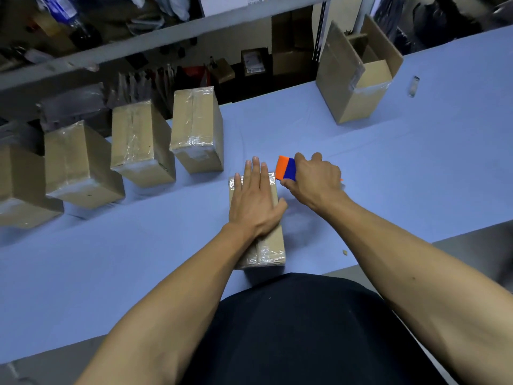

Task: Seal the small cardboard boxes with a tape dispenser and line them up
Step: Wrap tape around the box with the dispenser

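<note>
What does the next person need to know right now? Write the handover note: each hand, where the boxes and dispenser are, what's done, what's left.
Left hand: flat, fingers straight, pressing the top of the box in front.
Right hand: grips the orange and blue tape dispenser at that box's far right corner.
Done: four taped boxes lined up along the far left of the blue table; the box in front shows tape on both ends.
Left: finish this box and add it to the row. An open carton stands far right; its contents cannot be seen.

Bare forearms, no sleeves; black top (305,329).
</note>
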Motion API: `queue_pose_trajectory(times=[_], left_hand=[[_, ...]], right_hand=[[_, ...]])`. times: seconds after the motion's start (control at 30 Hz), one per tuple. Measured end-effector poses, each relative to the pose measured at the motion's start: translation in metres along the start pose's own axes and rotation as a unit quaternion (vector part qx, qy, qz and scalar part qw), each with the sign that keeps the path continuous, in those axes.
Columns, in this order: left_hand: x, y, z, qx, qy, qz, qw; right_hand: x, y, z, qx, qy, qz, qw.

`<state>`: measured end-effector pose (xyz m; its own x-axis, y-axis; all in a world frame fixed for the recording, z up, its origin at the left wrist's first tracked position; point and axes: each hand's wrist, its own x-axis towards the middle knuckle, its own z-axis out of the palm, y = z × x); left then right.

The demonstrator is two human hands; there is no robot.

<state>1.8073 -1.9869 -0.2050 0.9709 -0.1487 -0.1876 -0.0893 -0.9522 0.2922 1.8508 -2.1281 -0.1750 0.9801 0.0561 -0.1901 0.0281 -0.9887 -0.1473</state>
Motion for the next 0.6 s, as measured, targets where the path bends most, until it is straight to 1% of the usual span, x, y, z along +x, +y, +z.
queue_pose_trajectory(times=[0.03,0.07,0.1,0.17,0.2,0.23,0.27,0.37,0.47,0.53,0.6], left_hand=[[0.000,-0.002,-0.001,-0.021,-0.002,0.006,1.000],[-0.001,-0.004,-0.003,-0.070,0.002,0.014,0.997],[-0.002,-0.005,-0.007,-0.142,0.020,0.015,0.990],[-0.007,-0.010,-0.015,-0.268,0.110,-0.015,0.957],[-0.010,-0.014,-0.018,-0.295,0.165,-0.046,0.940],[-0.013,-0.020,-0.023,-0.306,0.204,-0.087,0.926],[-0.014,-0.026,-0.025,-0.315,0.214,-0.130,0.915],[-0.014,-0.041,-0.026,-0.348,0.172,-0.244,0.889],[-0.011,-0.050,-0.021,-0.428,0.167,-0.303,0.835],[-0.010,-0.048,-0.019,-0.459,0.179,-0.321,0.809],[-0.008,-0.046,-0.019,-0.459,0.194,-0.327,0.803]], right_hand=[[0.002,-0.002,0.005,0.037,-0.011,0.016,0.999],[0.004,-0.006,0.010,0.080,-0.026,0.032,0.996],[0.006,-0.009,0.015,0.114,-0.041,0.044,0.992],[0.010,-0.014,0.026,0.132,-0.056,0.042,0.989],[0.011,-0.013,0.031,0.130,-0.058,0.039,0.989],[0.013,-0.012,0.036,0.127,-0.059,0.038,0.989],[0.014,-0.008,0.040,0.123,-0.063,0.042,0.989],[0.018,0.004,0.048,0.119,-0.080,0.033,0.989],[0.017,0.005,0.054,0.126,-0.111,-0.008,0.986],[0.017,0.004,0.054,0.127,-0.087,-0.001,0.988],[0.016,0.000,0.044,0.143,-0.014,0.024,0.989]])
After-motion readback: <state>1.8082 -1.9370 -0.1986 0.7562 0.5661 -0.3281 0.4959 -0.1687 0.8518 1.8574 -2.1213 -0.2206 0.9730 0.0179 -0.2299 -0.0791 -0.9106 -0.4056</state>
